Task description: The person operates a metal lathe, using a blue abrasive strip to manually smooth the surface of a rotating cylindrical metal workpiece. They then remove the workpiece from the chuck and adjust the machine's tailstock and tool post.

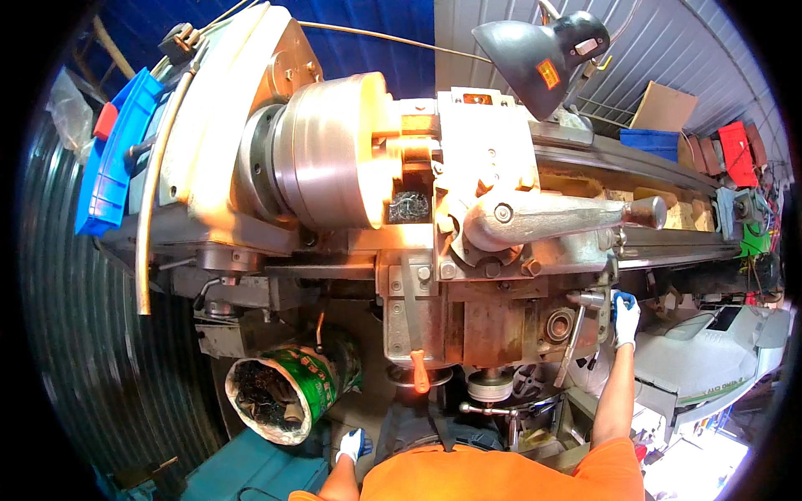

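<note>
My right hand, in a white and blue glove, closes round a metal lever at the right end of the lathe carriage. My left hand, gloved the same way, hangs low beside my body, away from the machine. Its fingers are too small to read. The lathe chuck stands at the left under bright light, its surface smooth and streaked. Close to its right is the tool post, with a thick clamping handle pointing right. Metal shavings lie below, between chuck and tool post.
A black lamp hangs over the bed. A blue tray sits on the headstock. Below left stands a green and white sack holding dark scraps. An orange-handled tool hangs at the carriage front, left of a handwheel.
</note>
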### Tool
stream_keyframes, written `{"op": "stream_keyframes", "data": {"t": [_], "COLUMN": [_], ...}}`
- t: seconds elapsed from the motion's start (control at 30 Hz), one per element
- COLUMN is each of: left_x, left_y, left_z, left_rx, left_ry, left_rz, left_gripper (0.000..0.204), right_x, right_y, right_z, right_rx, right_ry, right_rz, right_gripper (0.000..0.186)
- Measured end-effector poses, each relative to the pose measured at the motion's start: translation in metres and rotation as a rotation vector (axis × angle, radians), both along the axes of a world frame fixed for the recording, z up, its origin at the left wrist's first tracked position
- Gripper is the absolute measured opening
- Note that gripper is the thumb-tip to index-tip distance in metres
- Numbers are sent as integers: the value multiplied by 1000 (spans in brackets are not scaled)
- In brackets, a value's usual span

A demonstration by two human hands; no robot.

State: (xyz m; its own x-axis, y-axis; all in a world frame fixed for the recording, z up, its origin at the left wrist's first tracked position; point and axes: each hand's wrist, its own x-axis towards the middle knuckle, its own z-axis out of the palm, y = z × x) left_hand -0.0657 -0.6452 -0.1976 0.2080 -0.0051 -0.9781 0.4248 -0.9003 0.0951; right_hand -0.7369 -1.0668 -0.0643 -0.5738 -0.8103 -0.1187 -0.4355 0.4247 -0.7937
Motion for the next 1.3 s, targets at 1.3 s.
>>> {"op": "stream_keyframes", "data": {"t": [1.3], "left_x": [-3], "left_y": [-11], "left_z": [-2], "left_rx": [32], "left_ry": [59], "left_rz": [59], "left_gripper": [38], "right_x": [3], "right_y": [0], "right_z": [3], "right_rx": [40], "right_ry": [20], "right_rz": [10], "right_gripper": [10]}}
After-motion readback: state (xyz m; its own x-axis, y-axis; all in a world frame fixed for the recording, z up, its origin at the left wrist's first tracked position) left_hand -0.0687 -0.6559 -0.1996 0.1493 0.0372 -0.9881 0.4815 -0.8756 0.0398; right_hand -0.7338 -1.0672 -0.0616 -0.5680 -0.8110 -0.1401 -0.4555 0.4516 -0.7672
